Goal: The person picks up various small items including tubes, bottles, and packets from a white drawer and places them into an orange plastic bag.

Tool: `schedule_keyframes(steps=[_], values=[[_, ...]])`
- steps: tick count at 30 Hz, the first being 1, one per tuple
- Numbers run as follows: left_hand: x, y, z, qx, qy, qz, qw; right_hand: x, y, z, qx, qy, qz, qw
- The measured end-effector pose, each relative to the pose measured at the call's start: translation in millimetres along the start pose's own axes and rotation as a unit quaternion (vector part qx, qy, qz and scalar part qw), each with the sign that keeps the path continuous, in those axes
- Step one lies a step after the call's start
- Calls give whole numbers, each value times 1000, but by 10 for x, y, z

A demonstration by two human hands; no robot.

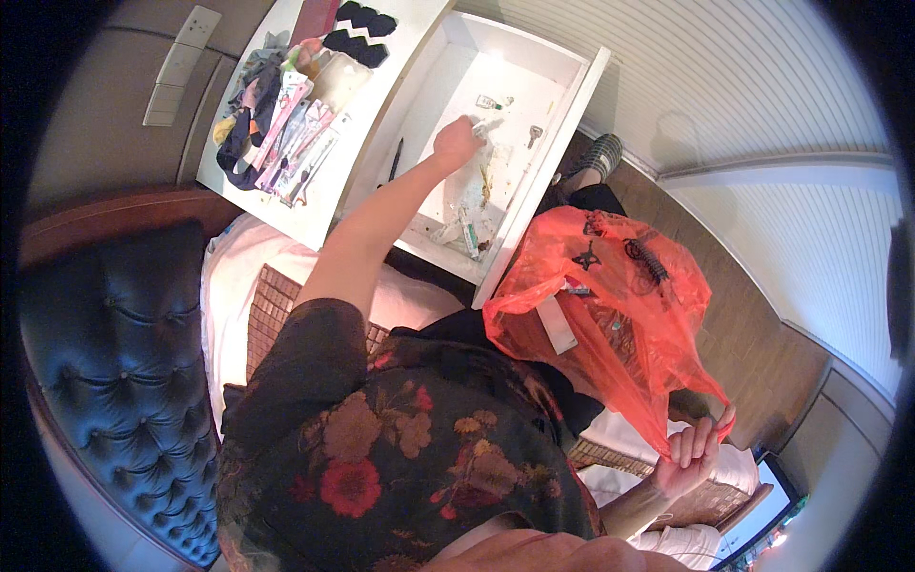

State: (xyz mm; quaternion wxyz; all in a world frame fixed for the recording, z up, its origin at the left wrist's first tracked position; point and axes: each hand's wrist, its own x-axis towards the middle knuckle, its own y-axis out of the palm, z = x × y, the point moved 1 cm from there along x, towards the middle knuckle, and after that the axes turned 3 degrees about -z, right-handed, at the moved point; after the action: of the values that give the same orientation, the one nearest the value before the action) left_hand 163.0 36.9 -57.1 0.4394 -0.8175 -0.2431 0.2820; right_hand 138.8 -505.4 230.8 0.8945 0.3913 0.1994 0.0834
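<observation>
My left hand (459,143) reaches into an open white drawer (419,157). Its fingers are closed at a small whitish, clear-looking piece that I cannot make out. Close to that hand lie clear plastic scraps (472,195), a small printed packet (489,102), a small metal key-like piece (535,136) and a dark pen (396,159). At the lower right, my right hand (694,448) grips the edge of a red plastic bag (620,286). The bag hangs open beside the drawer front. Inside it a white box-like piece (557,324) and a dark coiled thing (646,259) show.
Left of the drawer, a white cabinet top (315,214) bears a heap of packaged small goods (295,138) and black wavy pieces (360,33). A dark tufted headboard (114,362) stands at the left. White ribbed doors (743,86) and brown flooring (724,238) lie to the right.
</observation>
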Motion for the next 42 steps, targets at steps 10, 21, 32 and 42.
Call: schedule_keyframes(steps=[10,21,32,42], values=[[114,-342,300,-68,49,21,996,87,-83,17,-10,10,-13,1000],[-903,-1152,-1235,-492,88,376,780,79,304,-34,-35,-2,-30,999],[-2512,-469,-2157,-253,403,200,857,-170,824,-135,-97,11,103,990],[-2610,-752,-2000,-185,476,52,858,-679,916,93,-43,-65,129,989]])
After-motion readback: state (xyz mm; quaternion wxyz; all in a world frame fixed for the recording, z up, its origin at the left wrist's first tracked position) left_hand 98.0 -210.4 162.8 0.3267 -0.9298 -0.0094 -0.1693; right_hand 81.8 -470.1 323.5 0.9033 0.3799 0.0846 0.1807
